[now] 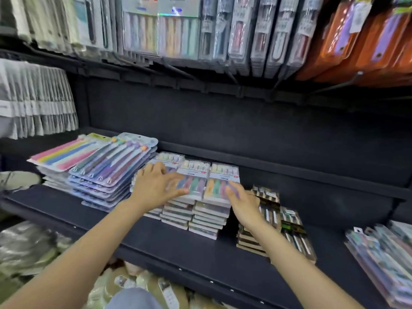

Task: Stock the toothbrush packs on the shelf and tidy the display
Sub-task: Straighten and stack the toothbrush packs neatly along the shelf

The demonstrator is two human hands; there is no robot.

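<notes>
Nothing is gripped: the left hand [156,186] and right hand [243,204] are spread flat over stacked toothbrush packs [207,186] on the shelf [156,237]. Light, stiff, slippery blisters are judged likely; the side edges beneath the fingers should be taken.

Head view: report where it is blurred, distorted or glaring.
Head view: motion blur smears the fingers of the left hand and the right hand over the pastel toothbrush packs; the hanging packs above are soft, print unreadable, with glare on their plastic; wide-angle distortion bows the shelf edge; the shelf's back panel lies in shadow.
</notes>
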